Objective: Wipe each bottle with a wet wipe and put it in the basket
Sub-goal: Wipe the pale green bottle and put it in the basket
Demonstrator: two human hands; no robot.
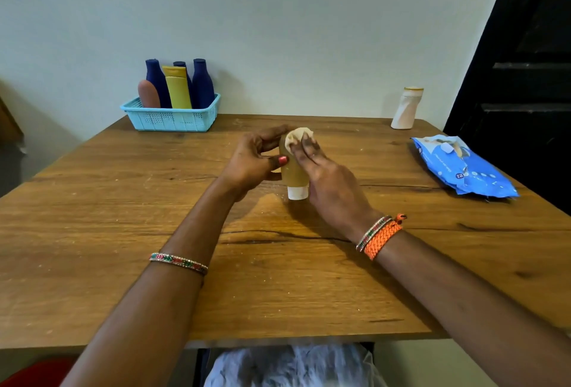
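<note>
At the middle of the wooden table [123,232] the left hand [250,161] grips a tan bottle [293,175] from its left side, thumb curled against the body and fingers wrapped behind it. The bottle stands on its white cap [298,193], cap down on the table surface. The right hand [327,182] holds a crumpled wet wipe [296,138] against the upper end of the bottle, its fingers laid along the bottle's right side and pressing the wipe to it. The fingertips of the right hand look darkened or blurred; the cause cannot be told.

The light blue basket [173,120] sits at the far left of the table, near the wall. It holds five items standing upright: three dark blue bottles [202,83], a yellow tube [177,88] in front of them, and a brown bottle [149,94] at the left end.

One white bottle [406,108] with a pale cap stands alone at the far right of the table, well apart from the basket. Nearer along the right edge lies a blue pack of wipes [463,167], flat, with its flap partly lifted.

The left wrist carries a thin multicoloured bangle [178,263]. The right wrist carries a similar bangle together with an orange braided band [383,240].
</note>
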